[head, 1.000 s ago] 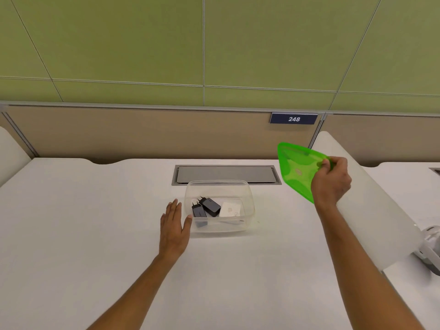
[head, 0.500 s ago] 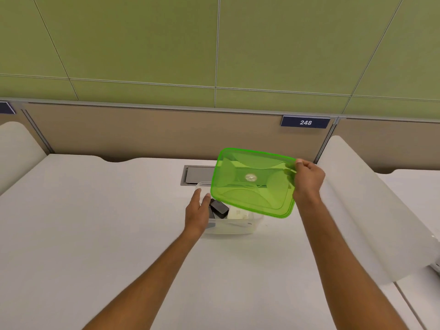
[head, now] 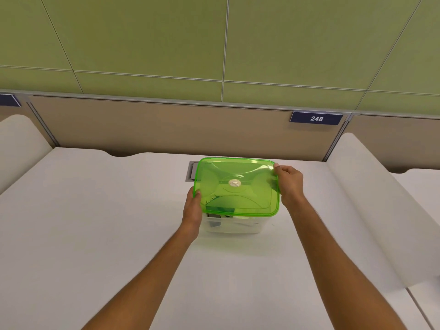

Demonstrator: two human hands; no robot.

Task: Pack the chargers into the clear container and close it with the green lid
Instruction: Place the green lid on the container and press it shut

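The see-through green lid (head: 238,186) lies level over the clear container (head: 234,225) on the white desk, covering its whole opening. My right hand (head: 289,183) grips the lid's far right corner. My left hand (head: 193,211) is at the left side, thumb on the lid's left edge and palm against the container's wall. Through the lid and the front wall the dark chargers (head: 215,210) show only as shadows; the white one is hard to make out. Whether the lid is pressed fully down I cannot tell.
The container stands mid-desk (head: 107,234), just in front of a grey cable hatch (head: 193,171). White curved dividers rise at the left (head: 21,139) and right (head: 371,198). A tan partition with a sign reading 248 (head: 316,118) closes the back.
My right hand has carried the lid from the right, tilted, down to level over the container. My left hand has gone from the table beside the container to its left wall and the lid's edge.
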